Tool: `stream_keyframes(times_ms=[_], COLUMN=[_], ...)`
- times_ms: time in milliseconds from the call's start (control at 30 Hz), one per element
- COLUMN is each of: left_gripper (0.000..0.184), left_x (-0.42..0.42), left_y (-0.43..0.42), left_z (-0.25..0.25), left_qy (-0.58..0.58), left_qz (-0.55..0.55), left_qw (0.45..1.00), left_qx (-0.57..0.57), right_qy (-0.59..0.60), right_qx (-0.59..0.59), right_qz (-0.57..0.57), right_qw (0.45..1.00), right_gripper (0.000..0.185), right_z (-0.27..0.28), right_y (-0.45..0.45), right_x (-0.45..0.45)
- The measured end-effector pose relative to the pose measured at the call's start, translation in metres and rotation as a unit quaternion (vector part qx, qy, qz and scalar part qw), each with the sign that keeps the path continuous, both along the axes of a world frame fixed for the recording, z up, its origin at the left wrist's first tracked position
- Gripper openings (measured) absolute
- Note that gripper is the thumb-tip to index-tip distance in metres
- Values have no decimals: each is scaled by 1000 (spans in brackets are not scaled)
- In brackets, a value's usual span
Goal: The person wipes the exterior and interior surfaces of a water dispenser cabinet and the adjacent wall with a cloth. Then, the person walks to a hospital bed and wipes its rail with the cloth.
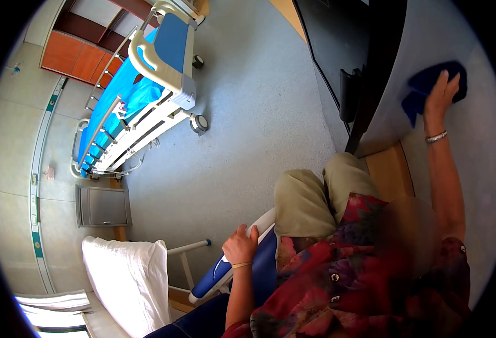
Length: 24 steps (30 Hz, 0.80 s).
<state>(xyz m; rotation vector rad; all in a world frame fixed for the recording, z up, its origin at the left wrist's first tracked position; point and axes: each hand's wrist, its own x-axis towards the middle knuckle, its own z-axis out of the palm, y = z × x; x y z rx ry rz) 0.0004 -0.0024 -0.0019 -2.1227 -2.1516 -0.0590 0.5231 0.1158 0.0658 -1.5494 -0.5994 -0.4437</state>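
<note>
My right hand (440,98), with a silver bracelet at the wrist, presses a dark blue cloth (456,76) flat against the pale wall (473,146) at the right. Its fingers lie over the cloth, slightly apart. At the lower centre, my left hand (240,245), wearing a thin yellowish band, is curled on the white armrest (262,222) of a blue seat (266,259) beside my legs. Part of that armrest is hidden under the hand.
A wheeled hospital bed (175,42) with blue sheets stands at the upper left. A dark screen (335,50) is at the upper right. Lower left are a grey cabinet (106,206) and a white pillow (130,281). Grey floor (248,112) lies between.
</note>
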Motion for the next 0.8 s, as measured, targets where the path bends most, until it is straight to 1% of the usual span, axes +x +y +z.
stream_keyframes(times_ms=[33, 100, 133, 233, 267, 300, 367, 433, 467, 500, 533, 567, 633, 700, 733, 767, 800], left_gripper=[29, 29, 29, 29, 29, 29, 29, 29, 29, 29, 29, 29, 30, 30, 30, 30, 30], left_x=[0, 0, 0, 2, 3, 3, 4, 3, 3, 3, 2, 2, 3, 3, 2, 2, 3], left_y=[0, 0, 0, 0, 0, 0, 0, 0, 0, 0, -1, -1, 0, 0, 0, 0, 0], left_z=[0, 0, 0, 2, 2, 3, 3, 3, 3, 2, 2, 2, 2, 2, 2, 2, 2], left_qy=[1, 2, 3, -8, -8, -14, -20, -20, -20, -15, -10, -9, -14, -13, -12, -12, -10], left_qz=[1, 3, 5, 28, 28, 27, 26, 23, 24, 23, 23, 25, 24, 26, 28, 28, 29], left_qw=[1000, 1000, 1000, 999, 999, 999, 999, 999, 999, 999, 1000, 1000, 999, 999, 999, 999, 999], left_qx=[-2, -3, -5, -22, -23, -19, -17, -15, -15, -15, -16, -16, -18, -19, -20, -20, -21], right_qy=[-107, -180, -237, -381, -436, -448, -542, -613, -583, -599, -619, -618, -537, -442, -390, -342, -292], right_qx=[-12, 22, 11, 1, 26, 17, 17, 10, -36, -74, -107, -106, -155, -199, -219, -273, -350], right_qz=[-55, -8, -2, 0, 1, 17, 59, 67, 82, 79, 133, 135, 276, 408, 470, 510, 526], right_qw=[993, 983, 971, 925, 899, 894, 838, 787, 807, 794, 766, 767, 782, 774, 761, 740, 718], right_gripper=[57, 58, 58, 55, 54, 54, 53, 49, 45, 47, 44, 44, 38, 34, 32, 37, 42], right_z=[11, 46, 61, 94, 105, 102, 102, 91, 71, 47, 26, 7, -22, -49, -63, -83, -106], right_y=[7, 10, 11, 15, 17, 19, 20, 23, 23, 22, 29, 28, 25, 21, 19, 16, 10], right_x=[-2, -26, -33, -53, -64, -65, -83, -95, -97, -92, -84, -81, -76, -67, -59, -44, -20])
